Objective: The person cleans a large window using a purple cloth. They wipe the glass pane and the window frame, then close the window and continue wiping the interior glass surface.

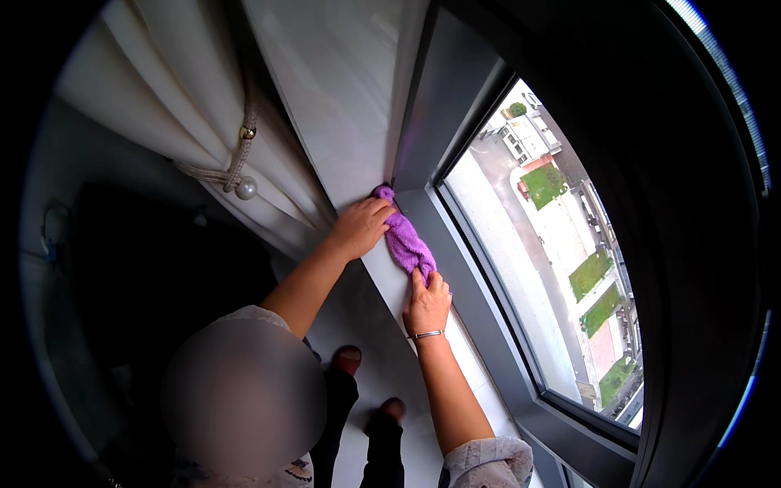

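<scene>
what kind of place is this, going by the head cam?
Likely an upper-floor room, maybe in a home: a cream curtain gathered by a tieback, a pale windowsill, and a window looking down on lawns well below.

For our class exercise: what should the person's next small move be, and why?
Probably slide the purple cloth gently along the white sill, since it lies bunched where the sill meets the grey frame, with the left hand on its far end and the right hand on its near end.
</scene>
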